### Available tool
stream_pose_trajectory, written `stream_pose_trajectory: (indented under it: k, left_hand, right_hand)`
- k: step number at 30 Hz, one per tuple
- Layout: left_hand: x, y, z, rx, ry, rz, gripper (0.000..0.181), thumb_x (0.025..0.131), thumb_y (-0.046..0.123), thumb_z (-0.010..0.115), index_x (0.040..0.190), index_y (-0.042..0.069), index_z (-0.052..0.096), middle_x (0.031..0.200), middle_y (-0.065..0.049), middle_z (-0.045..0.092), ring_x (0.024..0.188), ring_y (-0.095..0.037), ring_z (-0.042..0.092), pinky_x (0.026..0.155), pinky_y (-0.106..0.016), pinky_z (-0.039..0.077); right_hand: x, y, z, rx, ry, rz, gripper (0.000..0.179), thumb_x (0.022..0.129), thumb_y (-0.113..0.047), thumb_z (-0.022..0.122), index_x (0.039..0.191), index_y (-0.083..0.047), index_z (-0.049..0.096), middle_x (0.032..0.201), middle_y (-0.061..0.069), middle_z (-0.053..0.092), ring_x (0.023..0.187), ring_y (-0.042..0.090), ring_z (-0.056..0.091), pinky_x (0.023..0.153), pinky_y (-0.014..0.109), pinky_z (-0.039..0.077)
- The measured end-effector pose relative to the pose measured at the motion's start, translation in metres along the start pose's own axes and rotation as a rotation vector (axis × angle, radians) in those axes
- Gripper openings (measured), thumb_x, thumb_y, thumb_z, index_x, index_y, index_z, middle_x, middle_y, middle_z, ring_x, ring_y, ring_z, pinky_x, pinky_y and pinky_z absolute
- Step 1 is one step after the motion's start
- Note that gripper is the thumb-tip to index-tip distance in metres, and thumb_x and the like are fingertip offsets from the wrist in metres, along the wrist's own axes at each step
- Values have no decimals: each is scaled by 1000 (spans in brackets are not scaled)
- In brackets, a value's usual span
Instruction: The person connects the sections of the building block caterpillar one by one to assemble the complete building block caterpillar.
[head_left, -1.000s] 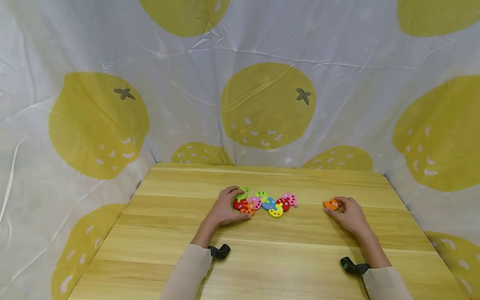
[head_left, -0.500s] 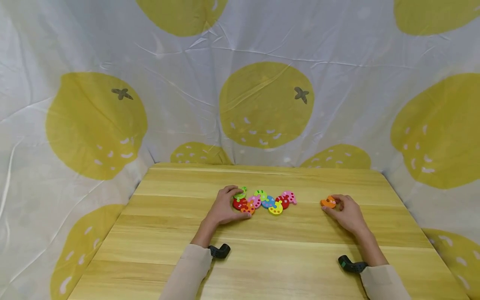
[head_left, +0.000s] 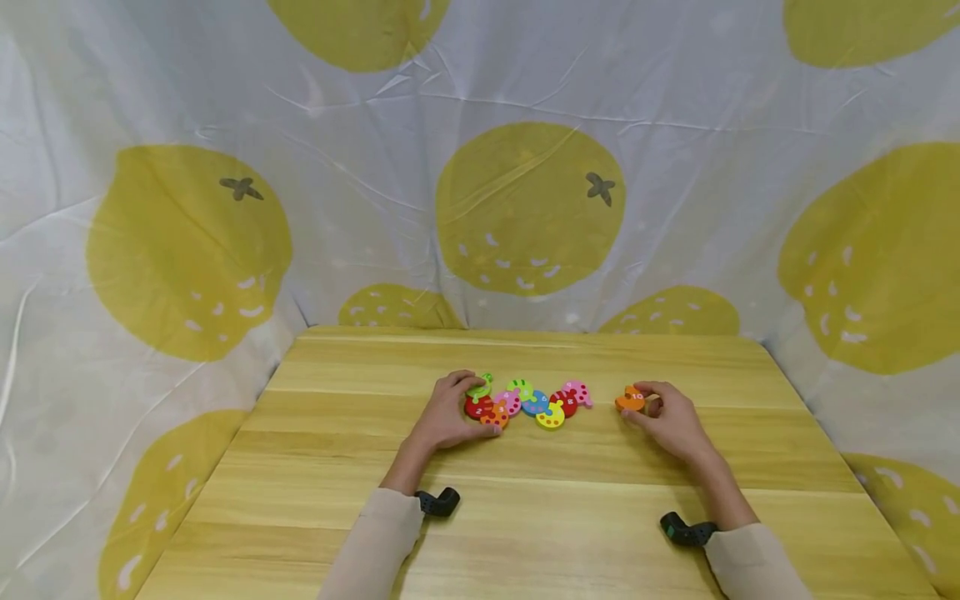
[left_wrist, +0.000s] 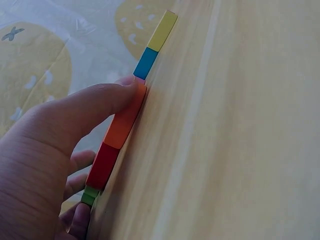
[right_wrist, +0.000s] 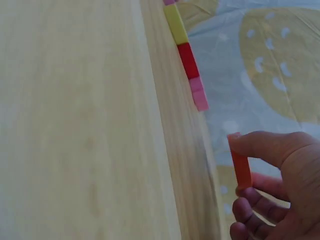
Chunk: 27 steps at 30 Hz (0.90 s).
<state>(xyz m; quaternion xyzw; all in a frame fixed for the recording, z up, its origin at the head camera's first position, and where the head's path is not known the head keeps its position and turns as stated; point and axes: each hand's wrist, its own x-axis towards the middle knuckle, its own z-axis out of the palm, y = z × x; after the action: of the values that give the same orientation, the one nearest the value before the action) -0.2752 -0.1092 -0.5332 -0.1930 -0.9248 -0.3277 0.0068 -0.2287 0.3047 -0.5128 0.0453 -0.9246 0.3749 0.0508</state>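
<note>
A chain of colourful numbered jigsaw pieces lies zigzag on the wooden table, from a green head piece (head_left: 480,389) to a pink piece (head_left: 577,392). My left hand (head_left: 447,414) grips the chain's left end. In the left wrist view its thumb presses the edge of an orange piece (left_wrist: 121,129), while fingertips reach the green piece (left_wrist: 90,195). To the right of the chain, my right hand (head_left: 670,422) pinches an orange puzzle piece marked 10 (head_left: 628,399) between thumb and fingers. The right wrist view shows this orange piece (right_wrist: 241,164) apart from the chain's pink end (right_wrist: 198,93).
The wooden table (head_left: 547,517) reaches back to a pale curtain (head_left: 360,208) printed with big yellow lemons. A black band-mounted device sits on each wrist, the left device (head_left: 440,502) and the right device (head_left: 686,530).
My right hand has moved left with the orange piece, closer to the pink end of the chain. My left hand keeps its hold on the other end.
</note>
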Motion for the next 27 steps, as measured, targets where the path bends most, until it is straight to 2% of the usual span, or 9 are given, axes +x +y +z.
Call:
stream_pose_trajectory:
  k: [5,10,21,27]
  left_hand:
    - [-1,0,1,-8,2,-2,93,67,63,88,144,21,58,157,-5,42,146,-32,35,118,-54,39]
    - [-2,1,2,-16,11,3,92,67,63,89,143,20,59,156,-5,43,145,-32,35,117,-55,40]
    - [-1,2,0,-18,8,4,91,67,63,89,143,21,59,156,-4,43,145,-31,35,117,-55,40]
    - [0,1,1,-7,7,5,91,68,63,88,143,21,59,156,-4,43,144,-31,36,117,-55,40]
  right_hand:
    - [4,-16,7,-9,-14,-22,55,89,-25,82,136,-4,63,128,16,62,93,24,55,71,27,46]
    - [7,-27,17,1,-31,-34,54,88,-23,82,135,-2,63,125,16,63,93,23,56,72,27,47]
    - [8,-37,29,27,-35,13,55,87,-27,84,131,0,65,118,16,66,92,22,62,73,25,50]
    - [10,-43,32,37,-45,13,55,87,-26,84,130,1,65,113,16,66,90,22,60,71,27,49]
